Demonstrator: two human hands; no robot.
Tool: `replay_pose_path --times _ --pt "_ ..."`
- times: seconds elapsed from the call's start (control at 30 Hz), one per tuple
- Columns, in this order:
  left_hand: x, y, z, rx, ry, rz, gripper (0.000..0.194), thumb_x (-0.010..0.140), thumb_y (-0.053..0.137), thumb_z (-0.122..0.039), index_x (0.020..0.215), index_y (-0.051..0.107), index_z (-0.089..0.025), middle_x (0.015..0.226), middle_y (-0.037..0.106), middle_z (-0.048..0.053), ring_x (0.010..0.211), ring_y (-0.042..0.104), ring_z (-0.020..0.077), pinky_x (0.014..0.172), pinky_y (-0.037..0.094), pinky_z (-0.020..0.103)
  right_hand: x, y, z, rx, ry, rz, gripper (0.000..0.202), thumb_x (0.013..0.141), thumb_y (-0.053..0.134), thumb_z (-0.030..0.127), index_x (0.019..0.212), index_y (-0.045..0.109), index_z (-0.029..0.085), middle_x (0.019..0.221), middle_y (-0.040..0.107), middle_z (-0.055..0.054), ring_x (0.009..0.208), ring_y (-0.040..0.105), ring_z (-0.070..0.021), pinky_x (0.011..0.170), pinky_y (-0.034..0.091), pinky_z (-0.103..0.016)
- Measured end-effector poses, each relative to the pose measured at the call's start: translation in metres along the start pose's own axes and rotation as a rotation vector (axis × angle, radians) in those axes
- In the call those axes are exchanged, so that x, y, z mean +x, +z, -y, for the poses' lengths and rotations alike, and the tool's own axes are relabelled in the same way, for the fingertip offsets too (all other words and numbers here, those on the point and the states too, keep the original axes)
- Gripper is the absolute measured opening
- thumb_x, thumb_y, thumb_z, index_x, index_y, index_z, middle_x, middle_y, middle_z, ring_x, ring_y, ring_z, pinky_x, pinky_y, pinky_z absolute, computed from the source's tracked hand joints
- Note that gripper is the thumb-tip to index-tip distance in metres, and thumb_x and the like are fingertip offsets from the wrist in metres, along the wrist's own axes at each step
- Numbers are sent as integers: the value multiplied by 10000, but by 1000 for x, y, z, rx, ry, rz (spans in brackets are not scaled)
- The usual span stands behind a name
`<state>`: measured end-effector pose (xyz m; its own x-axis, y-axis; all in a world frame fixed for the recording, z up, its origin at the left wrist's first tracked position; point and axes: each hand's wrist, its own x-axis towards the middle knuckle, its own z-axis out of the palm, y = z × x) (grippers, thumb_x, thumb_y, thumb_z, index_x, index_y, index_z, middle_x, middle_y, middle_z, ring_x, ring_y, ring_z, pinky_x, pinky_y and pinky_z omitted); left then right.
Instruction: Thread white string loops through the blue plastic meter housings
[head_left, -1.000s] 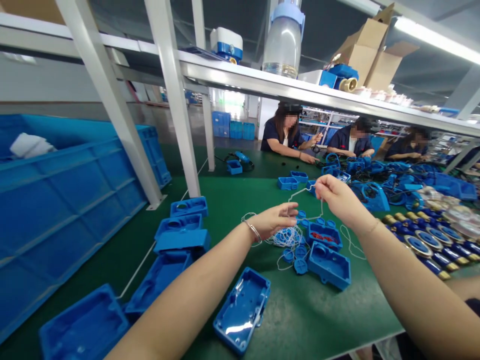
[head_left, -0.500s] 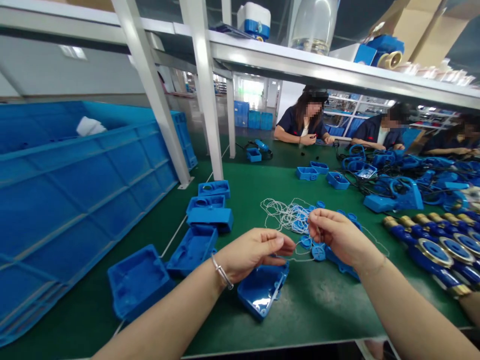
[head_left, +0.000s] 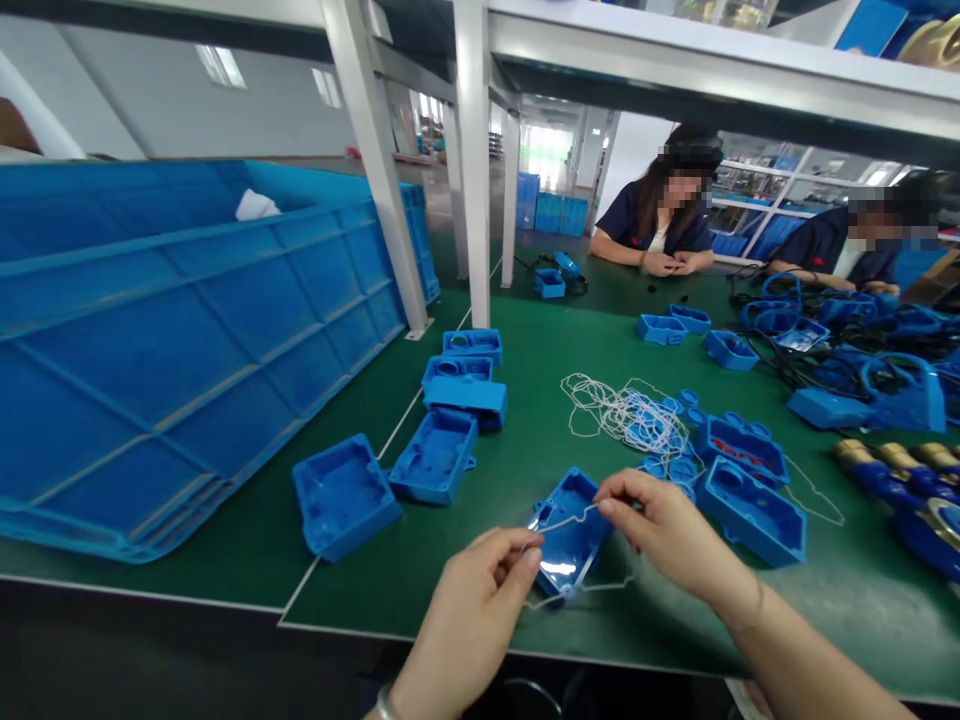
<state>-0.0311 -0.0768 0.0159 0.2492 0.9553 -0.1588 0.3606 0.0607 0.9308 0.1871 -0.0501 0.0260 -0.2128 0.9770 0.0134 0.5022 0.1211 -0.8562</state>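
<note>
A thin white cord loop [head_left: 568, 521] is stretched between my two hands above a blue plastic housing [head_left: 574, 550]. My left hand [head_left: 480, 600] pinches it at the housing's left side, and my right hand [head_left: 660, 520] pinches it at the upper right. The lower part of the loop hangs over the housing's near edge. Beyond my hands lies a tangled pile of white cords [head_left: 630, 415] with round blue caps [head_left: 681, 470] around it. Two more blue housings [head_left: 757, 510] are to the right of my right hand, one with red pieces inside.
Several blue housings [head_left: 435, 455] stand on the green table [head_left: 540, 350] to the left, beside a big blue crate [head_left: 300, 310]. Shelf posts [head_left: 472, 180] rise behind. Brass-ended blue meters [head_left: 892, 470] are at right. Two people [head_left: 660, 220] sit across the table.
The view has shifted right-to-left, with things now further right in the picture being cut off. My hands have come nearer over the housing, and a cord loop is now stretched between them.
</note>
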Motion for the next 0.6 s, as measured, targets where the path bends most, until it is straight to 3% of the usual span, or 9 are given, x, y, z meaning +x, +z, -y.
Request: replay_pose_path --times 0.1,0.2,0.33,0.47,0.6 --pt "3 16 18 10 21 -105 287 863 476 -409 1022 558 -184 643 529 -31 559 520 134 508 399 227 19 4 -13 -169 -94 -110 149 853 501 287 829 619 199 907 599 -32 838 560 -156 763 432 -281" --pt "18 21 24 49 56 -149 250 877 436 -396 964 548 -190 676 542 -18 588 535 148 537 416 245 27 4 -25 -194 -35 -132 167 853 484 298 806 604 192 811 605 -27 760 566 -167 697 431 -290" --pt "45 6 13 154 100 -185 170 843 488 -342 818 573 -197 715 535 -3 671 524 166 616 402 271 7 6 -31 -192 48 -111 209 873 452 326 794 596 197 646 557 6 606 545 -157 564 409 -267" --pt "54 -9 -7 231 147 -176 137 821 515 -318 784 587 -209 807 551 2 750 527 168 688 386 281 -17 9 -23 -180 45 -124 215 888 457 331 791 598 201 776 578 -24 742 570 -171 668 435 -284" --pt "47 -10 -13 260 92 -144 184 840 485 -367 812 592 -220 642 542 -28 611 517 158 574 350 265 -13 11 -16 -215 -27 -186 188 897 470 302 820 612 205 861 567 -36 823 565 -172 751 433 -289"
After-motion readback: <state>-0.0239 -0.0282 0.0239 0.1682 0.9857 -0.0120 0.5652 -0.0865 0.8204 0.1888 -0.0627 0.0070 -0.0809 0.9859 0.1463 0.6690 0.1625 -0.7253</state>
